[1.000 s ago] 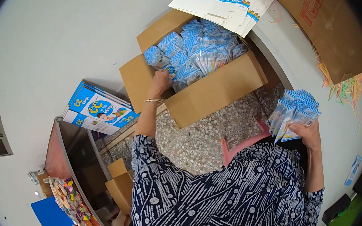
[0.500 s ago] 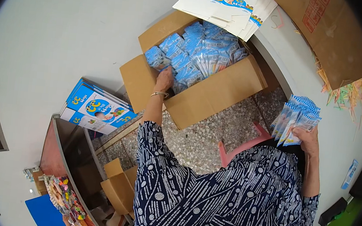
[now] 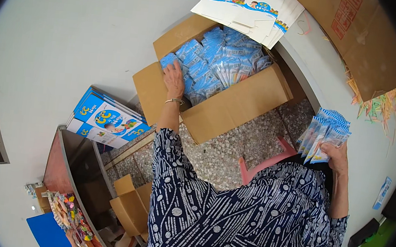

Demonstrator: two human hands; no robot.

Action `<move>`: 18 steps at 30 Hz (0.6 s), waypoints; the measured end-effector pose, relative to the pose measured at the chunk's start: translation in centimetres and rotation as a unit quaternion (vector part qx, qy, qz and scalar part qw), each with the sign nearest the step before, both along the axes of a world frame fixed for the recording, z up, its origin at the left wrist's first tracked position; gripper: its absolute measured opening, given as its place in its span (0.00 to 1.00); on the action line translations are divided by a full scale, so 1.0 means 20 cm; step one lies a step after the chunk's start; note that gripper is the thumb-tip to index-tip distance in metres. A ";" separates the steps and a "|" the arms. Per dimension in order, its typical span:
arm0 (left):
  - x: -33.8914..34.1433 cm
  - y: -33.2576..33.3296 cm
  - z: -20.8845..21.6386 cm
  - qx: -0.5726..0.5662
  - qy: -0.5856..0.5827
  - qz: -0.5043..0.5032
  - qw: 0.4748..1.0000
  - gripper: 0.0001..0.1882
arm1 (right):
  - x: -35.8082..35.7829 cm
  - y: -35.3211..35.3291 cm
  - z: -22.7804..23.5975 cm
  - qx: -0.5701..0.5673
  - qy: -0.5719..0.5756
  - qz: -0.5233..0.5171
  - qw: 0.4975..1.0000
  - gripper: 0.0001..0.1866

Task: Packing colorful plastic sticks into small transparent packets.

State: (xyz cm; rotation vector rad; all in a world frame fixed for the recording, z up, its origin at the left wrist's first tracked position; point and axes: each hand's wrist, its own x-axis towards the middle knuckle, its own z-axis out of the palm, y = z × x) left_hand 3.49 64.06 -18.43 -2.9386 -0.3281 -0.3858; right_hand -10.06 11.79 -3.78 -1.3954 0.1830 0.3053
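Observation:
At the left end of an open cardboard box (image 3: pixel 238 107), my left hand (image 3: pixel 174 79) lies on the packets inside, its fingers stretched out over them. Blue-and-white clear-fronted packets (image 3: pixel 207 62) fill the box in overlapping rows. Out to the right, my right hand (image 3: pixel 336 155) grips a fanned bunch of the same kind of packets (image 3: pixel 325 129), thumb across their lower ends. What the packets contain is too small to make out.
Flat printed white cartons (image 3: pixel 241 12) lie beyond the box. Blue printed cartons (image 3: pixel 107 119) stand on the left. On the right, a white table (image 3: pixel 373 156) carries a large cardboard box (image 3: pixel 356 39), coloured sticks (image 3: pixel 380 109) and a single packet (image 3: pixel 382 193). A pink stool (image 3: pixel 266 162) is close to my lap.
My left hand has moved forward and left from the box's near edge, and its curled fingers have spread over the packets. The right hand still holds its bunch.

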 end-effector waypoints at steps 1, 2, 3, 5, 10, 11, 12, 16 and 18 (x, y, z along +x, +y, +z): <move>0.01 -0.01 0.01 -0.001 0.000 -0.002 1.000 0.21 | 0.00 0.00 0.00 -0.009 0.003 0.003 1.000 0.29; 0.02 -0.01 0.02 0.074 -0.021 -0.024 0.997 0.22 | 0.00 -0.01 0.00 -0.010 0.004 0.001 1.000 0.29; 0.03 -0.02 0.03 0.147 -0.042 -0.046 0.987 0.22 | 0.00 -0.02 -0.01 -0.012 0.005 -0.004 1.000 0.29; 0.06 0.06 0.00 0.172 -0.027 -0.056 0.983 0.22 | 0.00 -0.01 0.00 -0.009 0.006 -0.003 1.000 0.29; 0.13 0.22 -0.12 0.234 0.030 -0.029 0.971 0.24 | 0.01 0.00 -0.02 -0.001 0.015 -0.008 1.000 0.29; 0.13 0.22 -0.14 0.251 0.020 -0.028 0.967 0.25 | 0.00 0.00 -0.02 -0.001 0.017 -0.011 1.000 0.29; 0.14 0.22 -0.15 0.267 0.011 -0.028 0.963 0.26 | 0.00 -0.01 -0.01 -0.009 0.019 -0.007 1.000 0.30; 0.18 0.13 -0.15 0.271 0.111 0.017 0.956 0.28 | -0.01 -0.02 -0.01 -0.018 0.018 -0.022 0.999 0.30; 0.13 0.28 -0.16 0.265 0.093 0.021 0.959 0.29 | -0.01 0.00 0.00 -0.006 0.008 -0.012 1.000 0.30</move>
